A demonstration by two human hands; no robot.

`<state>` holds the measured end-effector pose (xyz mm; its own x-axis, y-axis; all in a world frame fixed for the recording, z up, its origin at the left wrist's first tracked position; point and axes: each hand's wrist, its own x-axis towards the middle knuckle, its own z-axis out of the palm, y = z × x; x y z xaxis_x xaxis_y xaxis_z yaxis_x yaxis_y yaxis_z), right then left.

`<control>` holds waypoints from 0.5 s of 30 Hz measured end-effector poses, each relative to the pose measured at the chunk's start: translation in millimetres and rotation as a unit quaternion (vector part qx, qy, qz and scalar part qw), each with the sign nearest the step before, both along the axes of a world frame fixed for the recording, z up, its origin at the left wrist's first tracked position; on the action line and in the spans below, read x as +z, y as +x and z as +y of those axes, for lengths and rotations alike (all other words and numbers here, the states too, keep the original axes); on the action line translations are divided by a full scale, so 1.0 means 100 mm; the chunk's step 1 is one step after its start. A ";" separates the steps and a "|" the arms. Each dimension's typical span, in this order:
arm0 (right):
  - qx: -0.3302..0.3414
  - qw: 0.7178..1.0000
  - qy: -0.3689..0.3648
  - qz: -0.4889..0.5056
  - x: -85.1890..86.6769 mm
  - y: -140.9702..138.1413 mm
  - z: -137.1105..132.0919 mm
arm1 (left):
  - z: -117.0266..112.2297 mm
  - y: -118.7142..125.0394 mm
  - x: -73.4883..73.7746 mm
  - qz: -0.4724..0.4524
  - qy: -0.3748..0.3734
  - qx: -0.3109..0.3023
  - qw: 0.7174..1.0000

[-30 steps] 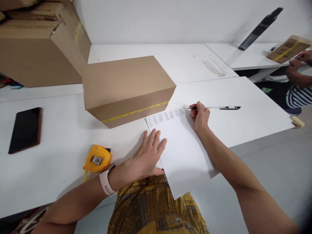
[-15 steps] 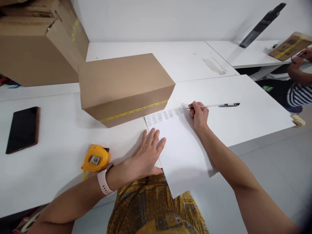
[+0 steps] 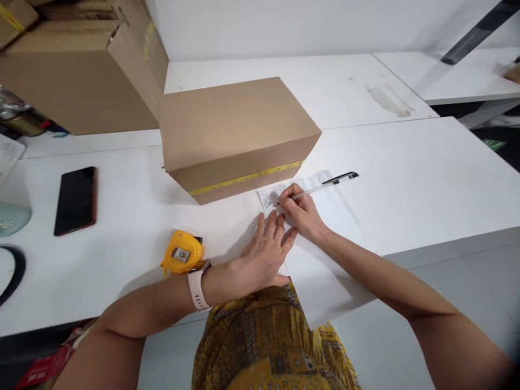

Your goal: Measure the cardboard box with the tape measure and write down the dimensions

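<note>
The right hand [image 3: 303, 215] has its thumb and fingers pinched together on the pen [image 3: 312, 190], low on the barrel, with the capped-looking black end slanting up to the right. The nib is by the columns of small writing along the top of the paper [image 3: 325, 271], near its left corner; whether it touches is too small to tell. Just beside it, the left hand [image 3: 264, 254] lies flat and empty, fingers a little apart, across the left edge of the paper, its thumb stretched toward the lap. The paper rests on the table [image 3: 414, 184], and its lower end hangs past the front edge over the patterned yellow clothing [image 3: 264, 330]. A watch [image 3: 196, 288] with a pale pink strap circles the left wrist; near it sits the yellow tape measure [image 3: 183, 252]. Farther left a phone [image 3: 76, 200] lies dark side up, and a pale green object [image 3: 13, 219] is at the view's edge. Behind the paper stands a box [image 3: 239, 124] with a yellow strip [image 3: 247, 177] along its front. Beyond, a larger carton [image 3: 81, 81] stands at back left, and a dark bottle [image 3: 473, 37] at back right.
</note>
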<state>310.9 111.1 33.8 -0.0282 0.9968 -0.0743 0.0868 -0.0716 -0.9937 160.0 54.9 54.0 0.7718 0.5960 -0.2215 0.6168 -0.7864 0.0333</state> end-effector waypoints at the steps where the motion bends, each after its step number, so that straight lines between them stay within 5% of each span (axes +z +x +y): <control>1: 0.000 1.000 0.007 0.000 -0.03 -0.04 0.03 | -0.01 0.00 0.01 0.002 0.004 0.001 1.000; 15: 0.014 0.991 0.083 -0.103 -0.10 -0.09 0.02 | -0.13 0.00 0.07 0.018 0.082 0.021 0.996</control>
